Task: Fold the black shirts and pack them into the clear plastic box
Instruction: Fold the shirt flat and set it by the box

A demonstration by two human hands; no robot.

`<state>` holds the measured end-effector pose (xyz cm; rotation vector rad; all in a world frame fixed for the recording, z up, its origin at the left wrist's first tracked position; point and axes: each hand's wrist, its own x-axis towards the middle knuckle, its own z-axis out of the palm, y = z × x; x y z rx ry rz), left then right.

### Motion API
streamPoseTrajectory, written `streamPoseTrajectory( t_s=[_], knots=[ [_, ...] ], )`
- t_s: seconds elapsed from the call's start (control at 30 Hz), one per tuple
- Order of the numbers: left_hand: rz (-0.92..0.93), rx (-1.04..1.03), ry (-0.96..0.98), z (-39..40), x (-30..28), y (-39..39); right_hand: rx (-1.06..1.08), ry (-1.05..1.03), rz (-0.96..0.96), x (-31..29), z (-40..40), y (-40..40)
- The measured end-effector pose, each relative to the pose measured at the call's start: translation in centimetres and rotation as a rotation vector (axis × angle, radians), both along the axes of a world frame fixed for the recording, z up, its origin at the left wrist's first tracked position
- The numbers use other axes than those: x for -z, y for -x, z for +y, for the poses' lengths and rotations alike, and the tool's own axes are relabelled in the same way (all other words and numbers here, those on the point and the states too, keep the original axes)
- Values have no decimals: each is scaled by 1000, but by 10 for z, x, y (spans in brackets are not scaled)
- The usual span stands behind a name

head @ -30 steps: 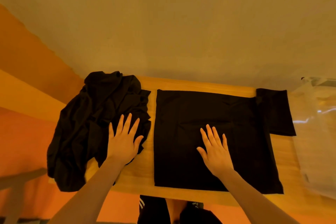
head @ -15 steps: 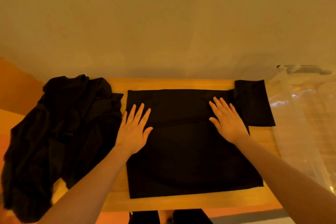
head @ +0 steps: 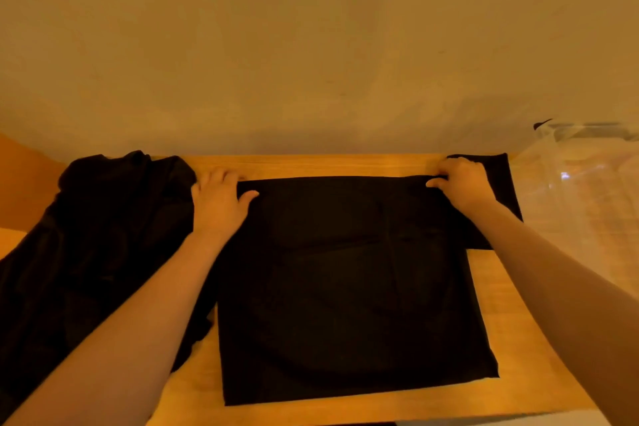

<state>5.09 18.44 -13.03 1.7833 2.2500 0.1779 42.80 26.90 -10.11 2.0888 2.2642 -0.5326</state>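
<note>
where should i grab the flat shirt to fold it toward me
Grip the flat shirt by its two far corners, coming over it from the near side. It lies spread with a straight far edge, so corner pinches keep the fold square. The left hand and right hand already hold there.

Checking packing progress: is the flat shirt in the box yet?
No, the shirt lies on the table, beside the box.

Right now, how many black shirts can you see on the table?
2. A flat shirt at the table's middle, both hands gripping its far edge, and a crumpled shirt at the left end; that heap may hide more.
</note>
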Motion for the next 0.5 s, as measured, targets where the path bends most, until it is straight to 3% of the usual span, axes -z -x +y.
streamPoseTrajectory(
  t_s=[0.07, 0.2, 0.37, 0.5],
  knots=[
    [-19, 8, 18, 10, -3, 9, 41, 41, 81, -5, 7, -2],
    [-79, 74, 48, 19, -6, 16, 29, 69, 60, -4, 18, -7],
    [45, -24, -77, 18, -9, 6, -22, -199, -38, 2, 8, 1],
    [13, 85, -179, -36, -12, -51, -120, -315, 89, 9, -66, 24]
  ],
)
